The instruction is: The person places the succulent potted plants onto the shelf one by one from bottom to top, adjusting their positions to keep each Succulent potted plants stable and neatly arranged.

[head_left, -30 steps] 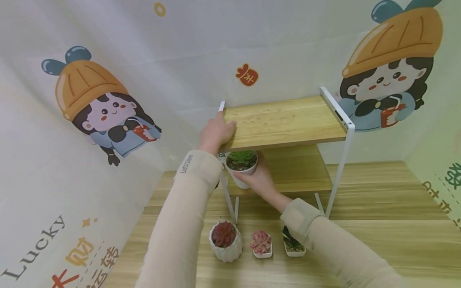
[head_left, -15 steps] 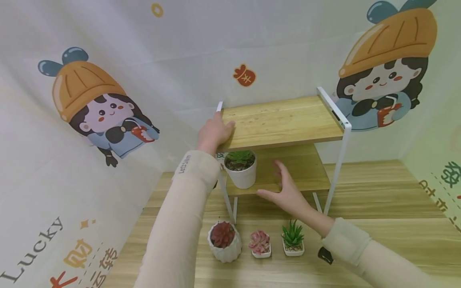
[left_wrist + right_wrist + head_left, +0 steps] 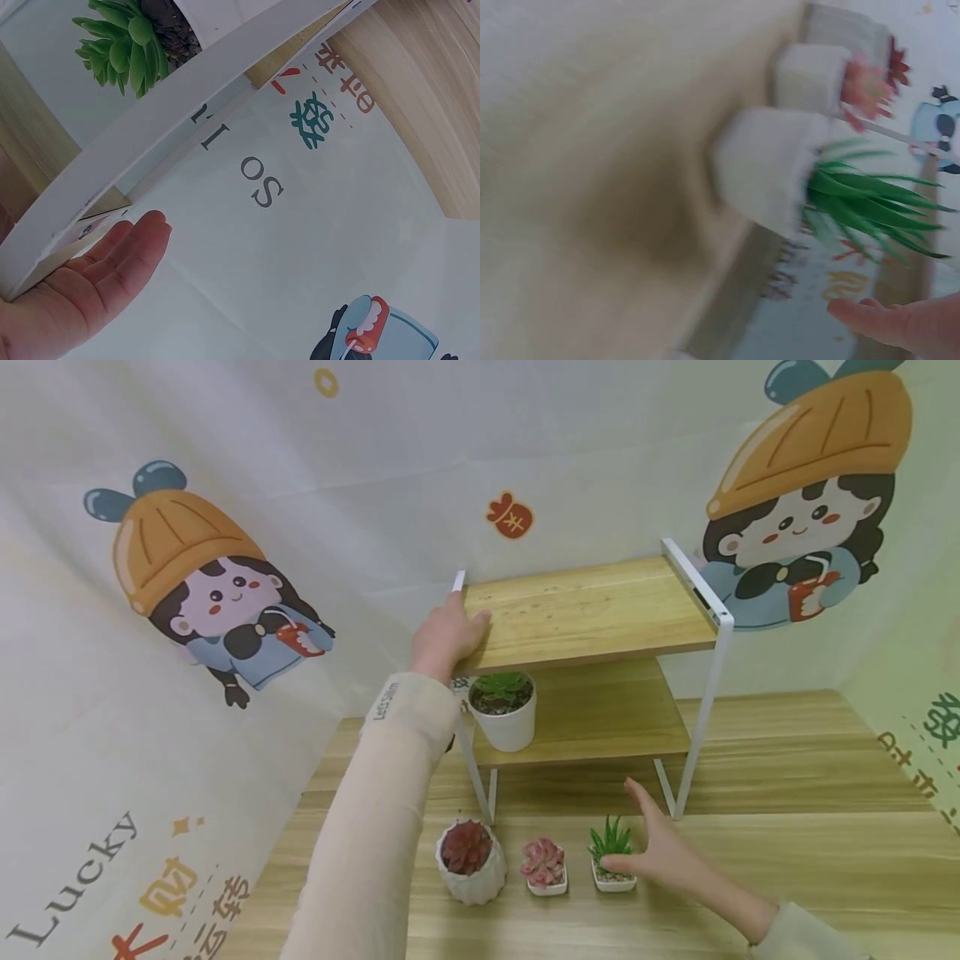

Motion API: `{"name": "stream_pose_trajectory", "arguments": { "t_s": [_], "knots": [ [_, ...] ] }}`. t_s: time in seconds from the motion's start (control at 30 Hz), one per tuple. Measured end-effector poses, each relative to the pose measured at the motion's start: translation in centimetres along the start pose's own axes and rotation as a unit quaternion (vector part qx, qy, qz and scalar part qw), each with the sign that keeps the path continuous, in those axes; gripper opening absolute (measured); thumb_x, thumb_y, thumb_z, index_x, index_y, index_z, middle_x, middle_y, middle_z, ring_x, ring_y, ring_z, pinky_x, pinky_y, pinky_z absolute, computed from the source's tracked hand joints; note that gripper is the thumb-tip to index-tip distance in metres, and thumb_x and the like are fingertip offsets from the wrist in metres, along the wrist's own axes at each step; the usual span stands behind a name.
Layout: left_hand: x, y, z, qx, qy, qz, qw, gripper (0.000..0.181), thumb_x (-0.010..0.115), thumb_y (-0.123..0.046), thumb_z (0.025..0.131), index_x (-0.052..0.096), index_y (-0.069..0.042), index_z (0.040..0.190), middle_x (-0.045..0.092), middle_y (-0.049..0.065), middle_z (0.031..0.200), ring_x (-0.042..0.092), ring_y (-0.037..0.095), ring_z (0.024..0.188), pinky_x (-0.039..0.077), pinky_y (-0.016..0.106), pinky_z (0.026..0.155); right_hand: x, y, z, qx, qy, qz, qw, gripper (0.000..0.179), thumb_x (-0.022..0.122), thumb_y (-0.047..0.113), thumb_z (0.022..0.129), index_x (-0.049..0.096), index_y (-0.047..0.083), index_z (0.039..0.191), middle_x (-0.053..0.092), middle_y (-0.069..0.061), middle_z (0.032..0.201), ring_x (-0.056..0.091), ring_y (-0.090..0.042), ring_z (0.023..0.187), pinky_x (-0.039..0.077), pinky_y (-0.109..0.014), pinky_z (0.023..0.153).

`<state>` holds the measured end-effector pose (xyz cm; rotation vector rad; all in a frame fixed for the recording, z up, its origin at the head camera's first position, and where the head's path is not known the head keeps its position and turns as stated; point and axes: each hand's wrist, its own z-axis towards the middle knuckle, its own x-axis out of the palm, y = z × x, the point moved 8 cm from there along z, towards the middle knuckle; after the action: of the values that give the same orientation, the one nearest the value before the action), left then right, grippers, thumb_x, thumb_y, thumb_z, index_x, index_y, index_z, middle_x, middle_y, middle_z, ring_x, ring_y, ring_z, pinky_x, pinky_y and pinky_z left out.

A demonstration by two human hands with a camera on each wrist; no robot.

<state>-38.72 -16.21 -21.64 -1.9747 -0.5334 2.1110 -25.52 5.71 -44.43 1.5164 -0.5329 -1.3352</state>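
Observation:
My left hand (image 3: 448,637) grips the left end of the two-tier wooden shelf (image 3: 592,610), thumb on the top board and fingers outside the white frame (image 3: 142,142). Low at the right, my right hand (image 3: 671,853) has its fingers and thumb spread beside a spiky green potted succulent (image 3: 611,842) in a small white square pot. Its thumb overlaps that plant in the head view; nothing is held. A green succulent in a round white pot (image 3: 512,728) stands at the left of the lower board (image 3: 615,714).
In a row left of the spiky plant are a pink succulent (image 3: 543,862) in a small white pot and a dark red one in a ribbed white pot (image 3: 480,881). All stand on the wood-grain tabletop (image 3: 810,777), before a printed cloth backdrop (image 3: 390,460).
My right hand has let go of the round white pot, leaving it on the lower board, and has moved down and right to the spiky succulent. My left hand stays on the shelf.

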Motion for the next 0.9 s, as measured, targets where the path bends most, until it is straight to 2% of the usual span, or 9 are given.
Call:
{"name": "stream_pose_trajectory", "arguments": {
  "t_s": [0.17,0.33,0.57,0.63,0.7,0.8,0.9],
  "knots": [
    [0.0,0.1,0.1,-0.001,-0.002,0.003,1.0000,0.064,0.039,-0.045,0.094,0.020,-0.010,0.145,0.038,0.023,0.139,0.040,0.038,0.124,0.034,0.048,0.101,1.1,-2.9,-1.0,0.040,0.005,0.001,0.9992,0.105,0.077,0.023,0.072,0.005,-0.007,0.141,0.012,-0.034,0.144,0.023,-0.054,0.126,0.030,-0.067,0.093],
    [0.1,0.1,0.2,-0.002,-0.002,0.005,1.0000,0.064,0.039,-0.044,0.094,0.020,-0.011,0.145,0.038,0.023,0.139,0.040,0.037,0.124,0.035,0.048,0.101,1.8,-4.4,-1.7,0.069,0.005,0.000,0.9976,0.107,0.079,0.023,0.069,0.007,-0.012,0.139,0.022,-0.036,0.139,0.037,-0.053,0.117,0.039,-0.060,0.092],
    [0.1,0.2,0.1,-0.002,-0.002,0.001,1.0000,0.064,0.039,-0.044,0.094,0.021,-0.010,0.145,0.038,0.023,0.138,0.041,0.038,0.124,0.035,0.048,0.101,2.6,-5.8,-1.8,0.069,0.003,-0.002,0.9976,0.097,0.083,0.012,0.062,0.022,-0.019,0.131,0.033,-0.040,0.128,0.056,-0.039,0.100,0.047,-0.050,0.086],
    [0.0,0.2,0.1,-0.002,-0.002,-0.001,1.0000,0.064,0.039,-0.044,0.094,0.021,-0.010,0.145,0.038,0.023,0.138,0.040,0.037,0.124,0.035,0.048,0.101,2.7,-6.0,-1.7,0.061,0.010,-0.018,0.9980,0.094,0.082,0.013,0.063,0.024,-0.021,0.129,0.041,-0.037,0.121,0.058,-0.033,0.095,0.049,-0.045,0.083],
    [0.0,0.2,0.1,-0.003,-0.002,-0.003,1.0000,0.064,0.039,-0.045,0.094,0.021,-0.010,0.145,0.038,0.023,0.139,0.040,0.037,0.124,0.034,0.048,0.102,2.8,-6.2,-1.6,0.053,0.019,-0.036,0.9977,0.091,0.081,0.016,0.065,0.027,-0.022,0.127,0.050,-0.029,0.108,0.056,-0.026,0.087,0.051,-0.036,0.074],
    [0.0,0.1,0.0,-0.002,-0.004,-0.006,1.0000,0.065,0.039,-0.047,0.094,0.021,-0.010,0.145,0.039,0.022,0.138,0.041,0.037,0.124,0.035,0.048,0.101,3.0,-6.3,-1.4,0.039,0.034,-0.050,0.9974,0.087,0.079,0.020,0.068,0.029,-0.022,0.125,0.053,-0.016,0.095,0.052,-0.018,0.081,0.048,-0.026,0.065],
    [0.0,0.1,-0.1,-0.002,-0.005,-0.005,1.0000,0.067,0.039,-0.049,0.093,0.022,-0.010,0.145,0.040,0.022,0.137,0.042,0.037,0.123,0.036,0.047,0.100,3.1,-6.3,-1.2,0.031,0.041,-0.047,0.9976,0.082,0.077,0.021,0.071,0.032,-0.022,0.123,0.052,-0.013,0.091,0.050,-0.017,0.079,0.046,-0.022,0.062]
  ]
}}
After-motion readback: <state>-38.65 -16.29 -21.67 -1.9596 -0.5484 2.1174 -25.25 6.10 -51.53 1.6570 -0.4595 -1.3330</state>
